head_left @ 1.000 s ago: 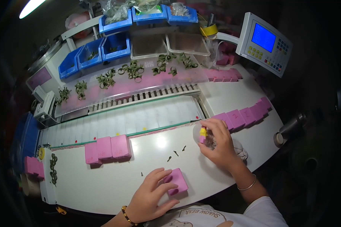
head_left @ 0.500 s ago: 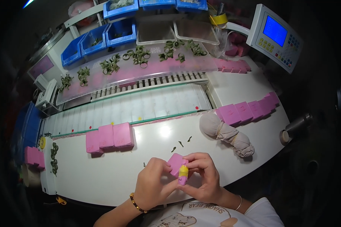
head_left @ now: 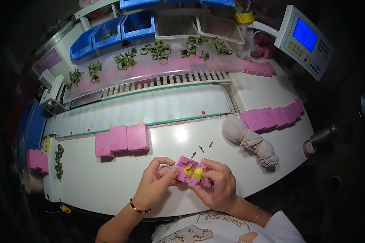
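From where I stand, the person has both hands on one pink block (head_left: 183,160), held up over the near middle of the white table (head_left: 170,206), its faces spread so that a yellow piece (head_left: 198,173) shows inside. The left hand (head_left: 152,184) pinches the block's left edge between thumb and fingers; the right hand (head_left: 219,186) is clamped on its right side, fingertips close by the yellow piece. (Whether they touch it, I can't tell.)

To handle this well, I'd bend the soft-looking block back gradually, with the left hand steadying one side and the right thumb low, so nothing thin inside gets twisted. Keeping it low over the table would be sensible too, in case something drops.

Across the far side sit the containers. Of the lower blue bins, the middle bin (head_left: 108,43) has a few green bits in it; the left bin (head_left: 79,52) and right bin (head_left: 138,36) are too shadowed to read. Right of them stand two pale trays (head_left: 177,37), contents unclear. Nearer, a clear sheet (head_left: 213,69) bears clusters of green ring-shaped pieces (head_left: 159,50), with pink showing through from beneath.
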A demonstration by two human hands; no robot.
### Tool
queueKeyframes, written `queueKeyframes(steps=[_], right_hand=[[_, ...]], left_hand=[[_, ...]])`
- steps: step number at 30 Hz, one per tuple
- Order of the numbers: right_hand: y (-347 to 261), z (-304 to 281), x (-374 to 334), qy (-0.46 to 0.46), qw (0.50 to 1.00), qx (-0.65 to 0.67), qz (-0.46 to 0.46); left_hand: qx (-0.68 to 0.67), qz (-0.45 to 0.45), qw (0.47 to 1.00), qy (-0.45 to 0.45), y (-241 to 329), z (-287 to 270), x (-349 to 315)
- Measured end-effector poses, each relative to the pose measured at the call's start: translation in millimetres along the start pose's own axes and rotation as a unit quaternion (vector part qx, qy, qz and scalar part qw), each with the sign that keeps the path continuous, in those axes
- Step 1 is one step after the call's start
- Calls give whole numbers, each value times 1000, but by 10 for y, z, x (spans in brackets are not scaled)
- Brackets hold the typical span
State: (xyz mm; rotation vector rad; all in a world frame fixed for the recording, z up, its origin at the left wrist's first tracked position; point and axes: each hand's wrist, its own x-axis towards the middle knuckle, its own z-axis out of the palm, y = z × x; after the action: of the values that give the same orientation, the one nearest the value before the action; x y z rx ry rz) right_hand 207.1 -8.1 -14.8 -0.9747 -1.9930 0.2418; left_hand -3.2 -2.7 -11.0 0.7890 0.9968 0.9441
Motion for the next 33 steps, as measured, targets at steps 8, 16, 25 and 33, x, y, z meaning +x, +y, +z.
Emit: queueKeyframes(steps=[8, 16, 25, 33], right_hand=[[-75, -67, 125, -62, 998, -11, 19], [-92, -144, 241, -111, 993, -20, 31], [-149, -178, 402, -170, 984, -32, 40], [-169, -117, 449, -163, 984, -39, 60]], left_hand=[[-14, 15, 999, -27, 0, 16, -6], [16, 56, 998, -16, 6, 127, -19], [60, 70, 996, -10, 22, 119, -21], [168, 121, 978, 7, 2, 218, 11]])
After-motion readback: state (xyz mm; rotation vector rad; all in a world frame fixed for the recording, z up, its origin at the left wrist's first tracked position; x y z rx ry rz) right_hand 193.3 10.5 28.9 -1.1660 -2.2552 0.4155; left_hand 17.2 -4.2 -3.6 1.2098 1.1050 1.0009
